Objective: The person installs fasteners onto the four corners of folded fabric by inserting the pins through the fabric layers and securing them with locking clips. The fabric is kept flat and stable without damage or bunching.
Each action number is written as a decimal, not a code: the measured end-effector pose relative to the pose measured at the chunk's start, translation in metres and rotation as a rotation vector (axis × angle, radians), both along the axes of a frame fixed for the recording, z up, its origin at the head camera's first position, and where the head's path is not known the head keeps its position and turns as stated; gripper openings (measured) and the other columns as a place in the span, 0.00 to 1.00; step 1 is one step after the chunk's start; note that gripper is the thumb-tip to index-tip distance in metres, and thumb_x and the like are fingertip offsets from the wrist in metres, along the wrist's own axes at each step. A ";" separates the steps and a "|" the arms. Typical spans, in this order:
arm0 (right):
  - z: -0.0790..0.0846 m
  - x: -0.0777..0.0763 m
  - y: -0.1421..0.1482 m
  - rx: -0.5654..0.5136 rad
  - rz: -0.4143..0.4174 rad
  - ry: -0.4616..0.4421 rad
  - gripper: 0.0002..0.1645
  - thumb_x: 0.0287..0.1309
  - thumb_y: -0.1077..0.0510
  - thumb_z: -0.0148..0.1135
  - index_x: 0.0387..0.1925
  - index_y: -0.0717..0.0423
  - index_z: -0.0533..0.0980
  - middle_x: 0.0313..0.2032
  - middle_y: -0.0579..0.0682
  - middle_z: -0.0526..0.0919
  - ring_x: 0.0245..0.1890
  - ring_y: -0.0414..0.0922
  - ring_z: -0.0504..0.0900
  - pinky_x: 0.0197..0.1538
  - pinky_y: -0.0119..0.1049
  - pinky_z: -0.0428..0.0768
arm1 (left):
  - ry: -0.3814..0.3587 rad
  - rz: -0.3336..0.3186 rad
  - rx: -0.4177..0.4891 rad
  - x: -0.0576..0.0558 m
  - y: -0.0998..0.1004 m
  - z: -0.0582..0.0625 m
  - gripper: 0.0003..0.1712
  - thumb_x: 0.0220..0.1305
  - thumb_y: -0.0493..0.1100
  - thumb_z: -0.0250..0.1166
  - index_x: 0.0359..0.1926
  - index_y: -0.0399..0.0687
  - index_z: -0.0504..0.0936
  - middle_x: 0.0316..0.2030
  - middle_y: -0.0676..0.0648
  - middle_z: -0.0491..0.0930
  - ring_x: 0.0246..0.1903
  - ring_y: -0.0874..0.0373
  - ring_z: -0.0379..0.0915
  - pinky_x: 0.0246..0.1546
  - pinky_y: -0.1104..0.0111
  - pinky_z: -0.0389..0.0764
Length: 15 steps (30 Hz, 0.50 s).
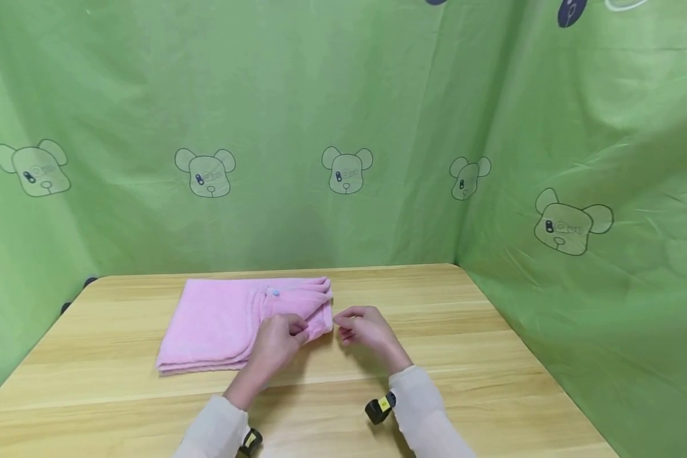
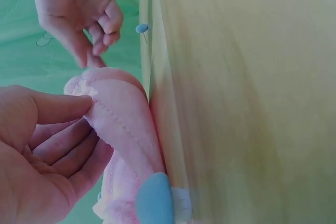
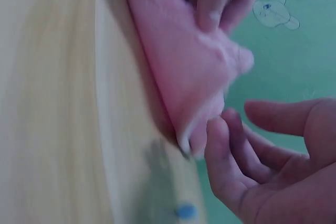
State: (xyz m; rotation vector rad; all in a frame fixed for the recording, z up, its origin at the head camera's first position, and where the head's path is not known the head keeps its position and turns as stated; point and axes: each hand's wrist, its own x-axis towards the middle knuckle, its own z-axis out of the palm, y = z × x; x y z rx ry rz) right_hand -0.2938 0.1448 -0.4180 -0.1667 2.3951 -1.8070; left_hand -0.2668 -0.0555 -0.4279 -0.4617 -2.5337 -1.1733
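Note:
A pink fleecy cloth (image 1: 217, 318), folded into a flat layered rectangle, lies on the wooden table, left of centre. A small pale blue spot (image 1: 272, 292) shows on its upper layer. My left hand (image 1: 277, 343) is at the cloth's near right part; in the left wrist view its thumb and fingers pinch a seamed edge (image 2: 113, 114). Just off the right corner is my right hand (image 1: 366, 331), fingers bent loosely and thumb held apart. Seen from the right wrist, those fingertips (image 3: 218, 129) are close by the cloth's corner (image 3: 197, 135); whether they touch it I cannot tell.
The light wooden table (image 1: 464, 381) has its far edge against a green curtain (image 1: 298, 83) printed with bear heads. More curtain hangs along the left and right sides. Each forearm wears a pale sleeve and a black wrist device (image 1: 378, 409).

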 end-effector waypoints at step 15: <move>-0.004 -0.004 0.023 0.713 -0.258 0.221 0.08 0.54 0.60 0.64 0.33 0.62 0.77 0.26 0.53 0.79 0.22 0.46 0.74 0.24 0.37 0.74 | 0.014 0.009 -0.005 -0.001 -0.002 0.002 0.04 0.51 0.31 0.72 0.30 0.39 0.86 0.25 0.48 0.84 0.25 0.60 0.79 0.30 0.63 0.83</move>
